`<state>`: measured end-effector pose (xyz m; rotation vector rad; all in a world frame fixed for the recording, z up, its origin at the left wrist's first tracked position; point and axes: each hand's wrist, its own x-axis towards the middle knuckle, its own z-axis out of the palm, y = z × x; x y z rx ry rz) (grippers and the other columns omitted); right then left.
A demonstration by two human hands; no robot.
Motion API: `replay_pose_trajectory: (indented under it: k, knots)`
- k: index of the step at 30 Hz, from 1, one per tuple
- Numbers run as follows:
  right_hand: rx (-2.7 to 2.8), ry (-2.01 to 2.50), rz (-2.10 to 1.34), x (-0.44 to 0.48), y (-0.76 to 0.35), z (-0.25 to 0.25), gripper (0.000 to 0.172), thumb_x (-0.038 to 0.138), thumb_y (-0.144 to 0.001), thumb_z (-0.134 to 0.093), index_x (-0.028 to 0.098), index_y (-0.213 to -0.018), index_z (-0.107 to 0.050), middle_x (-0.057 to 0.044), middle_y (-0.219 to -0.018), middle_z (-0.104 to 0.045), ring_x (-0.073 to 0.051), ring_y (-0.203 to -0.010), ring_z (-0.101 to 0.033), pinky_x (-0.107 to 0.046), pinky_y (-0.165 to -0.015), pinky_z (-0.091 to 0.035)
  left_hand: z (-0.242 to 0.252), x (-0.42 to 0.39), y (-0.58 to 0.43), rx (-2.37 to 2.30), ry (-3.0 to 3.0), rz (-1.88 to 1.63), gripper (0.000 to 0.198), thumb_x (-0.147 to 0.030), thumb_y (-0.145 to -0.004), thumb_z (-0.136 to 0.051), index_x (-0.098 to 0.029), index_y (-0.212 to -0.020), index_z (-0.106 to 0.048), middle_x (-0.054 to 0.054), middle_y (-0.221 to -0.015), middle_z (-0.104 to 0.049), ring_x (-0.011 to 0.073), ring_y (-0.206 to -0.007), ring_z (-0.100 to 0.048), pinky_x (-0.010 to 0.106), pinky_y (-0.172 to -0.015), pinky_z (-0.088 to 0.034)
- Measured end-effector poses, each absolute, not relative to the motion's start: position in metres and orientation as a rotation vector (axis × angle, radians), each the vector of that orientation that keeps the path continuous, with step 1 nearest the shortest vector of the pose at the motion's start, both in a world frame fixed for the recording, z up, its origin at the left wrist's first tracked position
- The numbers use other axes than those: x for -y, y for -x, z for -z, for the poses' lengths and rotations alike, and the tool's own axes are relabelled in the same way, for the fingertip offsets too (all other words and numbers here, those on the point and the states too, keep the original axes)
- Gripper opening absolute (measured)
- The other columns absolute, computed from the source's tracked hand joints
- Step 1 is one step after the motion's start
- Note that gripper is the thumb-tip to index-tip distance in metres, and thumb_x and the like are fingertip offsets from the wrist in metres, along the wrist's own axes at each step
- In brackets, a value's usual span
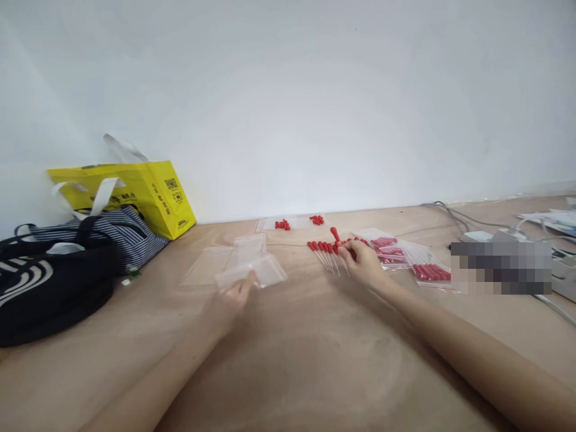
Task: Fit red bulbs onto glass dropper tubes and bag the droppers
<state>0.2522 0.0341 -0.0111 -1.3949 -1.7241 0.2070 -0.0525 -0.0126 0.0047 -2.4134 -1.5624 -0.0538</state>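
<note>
My left hand (234, 293) is closed on the near edge of a clear plastic zip bag (270, 271), thumb and finger pinched together. Other flat clear bags (204, 264) lie beside and behind it on the table. My right hand (362, 263) pinches a dropper (334, 234) with a red rubber bulb, held tilted with the bulb up. Just left of that hand, several red-bulbed droppers (320, 247) with thin clear stems lie in a row. More red bulbs show behind the fingers, partly hidden.
Filled bags of red-bulbed droppers (432, 272) lie right of my right hand. Near the wall are loose red bulbs (282, 225) on a clear bag. A yellow bag (180, 210), a striped bag (148, 240) and a black bag (58, 300) stand left. Cables (450, 211) run at right.
</note>
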Motion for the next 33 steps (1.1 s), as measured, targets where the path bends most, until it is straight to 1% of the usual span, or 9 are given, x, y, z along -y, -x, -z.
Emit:
replay_pose_trajectory:
  k: [3, 6, 8, 10, 13, 16, 20, 28, 33]
  knots:
    - [1.581, 1.180, -0.533, -0.014, -0.263, 0.024, 0.022, 0.040, -0.077, -0.045, 0.018, -0.074, -0.045, 0.001, -0.061, -0.049, -0.011, -0.054, -0.046, -0.024, -0.051, -0.037, 0.008, 0.034, 0.050, 1.068, 2.769, 0.402, 0.047, -0.003, -0.079, -0.025, -0.019, -0.117, -0.046, 0.007, -0.096, -0.064, 0.0160, -0.084, -0.061, 0.026, -0.072, -0.049]
    - [1.438, 1.054, -0.805, 0.001, -0.264, 0.031, 0.032, 0.040, -0.072, -0.054, 0.020, -0.092, -0.038, 0.005, -0.059, -0.047, -0.010, -0.050, -0.047, -0.024, -0.049, -0.039, 0.010, 0.045, 0.040, 1.079, 2.854, 0.530, 0.035, -0.023, -0.083, -0.038, -0.020, -0.118, -0.044, 0.007, -0.108, -0.059, 0.0179, -0.097, -0.056, 0.030, -0.082, -0.047]
    - [1.358, 1.037, -0.909, 0.006, -0.261, 0.031, 0.051, 0.038, -0.068, -0.059, 0.021, -0.106, -0.029, 0.005, -0.062, -0.050, -0.011, -0.050, -0.050, -0.025, -0.049, -0.040, 0.005, 0.043, 0.030, 1.172, 2.875, 0.513, 0.046, -0.038, -0.079, -0.046, -0.020, -0.121, -0.040, 0.009, -0.125, -0.046, 0.0226, -0.111, -0.046, 0.037, -0.090, -0.041]
    - [1.279, 1.038, -0.968, 0.009, -0.256, 0.030, 0.061, 0.040, -0.067, -0.059, 0.022, -0.113, -0.023, 0.004, -0.067, -0.054, -0.011, -0.051, -0.052, -0.026, -0.051, -0.042, -0.001, 0.035, 0.020, 1.214, 2.925, 0.417, 0.057, -0.047, -0.076, -0.047, -0.020, -0.125, -0.035, 0.009, -0.135, -0.032, 0.0253, -0.121, -0.033, 0.042, -0.096, -0.033]
    - [1.181, 1.000, -1.070, 0.010, -0.248, 0.030, 0.051, 0.047, -0.072, -0.052, 0.023, -0.108, -0.025, 0.004, -0.067, -0.055, -0.011, -0.049, -0.052, -0.026, -0.050, -0.042, -0.004, 0.020, 0.007, 1.198, 2.998, 0.252, 0.067, -0.054, -0.075, -0.045, -0.020, -0.130, -0.027, 0.008, -0.139, -0.022, 0.0255, -0.127, -0.017, 0.047, -0.103, -0.016]
    - [1.097, 0.962, -1.150, 0.010, -0.244, 0.033, 0.041, 0.051, -0.073, -0.049, 0.023, -0.097, -0.031, 0.005, -0.065, -0.055, -0.010, -0.050, -0.053, -0.025, -0.050, -0.042, -0.001, 0.012, 0.001, 1.308, 3.043, 0.126, 0.069, -0.056, -0.078, -0.037, -0.018, -0.134, -0.018, 0.008, -0.140, -0.019, 0.0228, -0.128, -0.014, 0.046, -0.104, -0.012]
    - [1.003, 0.953, -1.177, 0.008, -0.243, 0.037, 0.040, 0.051, -0.068, -0.055, 0.023, -0.089, -0.036, 0.004, -0.068, -0.056, -0.011, -0.057, -0.057, -0.025, -0.054, -0.044, 0.002, 0.014, 0.002, 1.372, 3.070, 0.125, 0.069, -0.055, -0.081, -0.033, -0.018, -0.135, -0.012, 0.006, -0.140, -0.019, 0.0206, -0.128, -0.015, 0.043, -0.105, -0.012]
    - [0.949, 0.914, -1.219, 0.005, -0.240, 0.037, 0.041, 0.051, -0.065, -0.058, 0.023, -0.086, -0.038, 0.004, -0.069, -0.056, -0.012, -0.060, -0.058, -0.027, -0.057, -0.046, 0.002, 0.015, 0.001, 1.373, 3.079, 0.179, 0.067, -0.052, -0.080, -0.037, -0.019, -0.134, -0.015, 0.005, -0.140, -0.021, 0.0213, -0.128, -0.018, 0.043, -0.105, -0.012]
    - [1.008, 0.853, -1.355, 0.007, -0.230, 0.037, 0.037, 0.049, -0.068, -0.056, 0.022, -0.089, -0.042, 0.002, -0.072, -0.057, -0.013, -0.065, -0.060, -0.032, -0.068, -0.047, 0.004, 0.015, 0.002, 1.349, 3.092, 0.260, 0.066, -0.049, -0.080, -0.040, -0.020, -0.134, -0.016, 0.007, -0.139, -0.023, 0.0229, -0.127, -0.020, 0.046, -0.104, -0.013]
